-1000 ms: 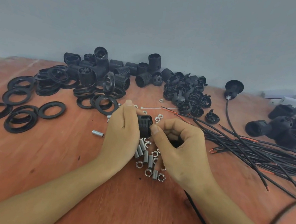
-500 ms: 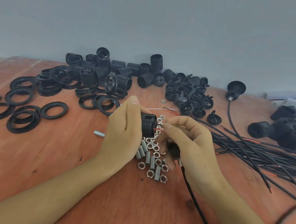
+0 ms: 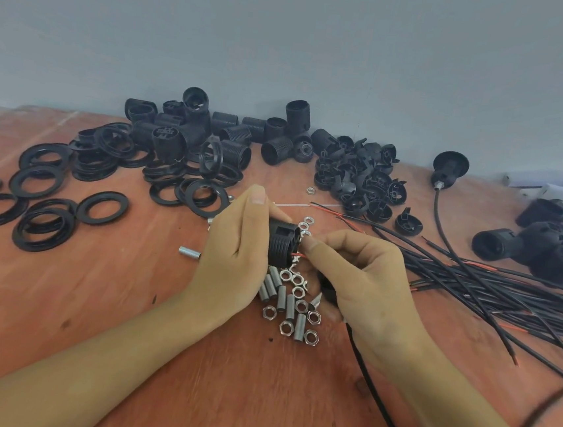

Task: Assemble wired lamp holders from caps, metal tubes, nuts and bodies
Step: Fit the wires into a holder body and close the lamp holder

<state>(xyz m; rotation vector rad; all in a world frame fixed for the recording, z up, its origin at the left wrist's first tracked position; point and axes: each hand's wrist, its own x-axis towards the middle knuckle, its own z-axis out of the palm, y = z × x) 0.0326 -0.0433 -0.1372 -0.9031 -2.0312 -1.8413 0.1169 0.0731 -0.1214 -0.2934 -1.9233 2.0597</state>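
At the centre of the desk (image 3: 125,318), the left hand (image 3: 235,253) has its fingers (image 3: 255,204) curled round a black threaded body (image 3: 282,244), held on its side with the open end facing 3 o'clock. The right hand (image 3: 362,283) pinches a bared red wire (image 3: 298,256) right at that opening, and a black cable (image 3: 370,387) trails from under its palm toward 6 o'clock. This looks like the wiring step. The next move calls for a fine aim to seat the lead inside, then closing up. Loose nuts and metal tubes (image 3: 289,312) lie just below the hands, and spare caps (image 3: 362,183) sit at 1 o'clock.
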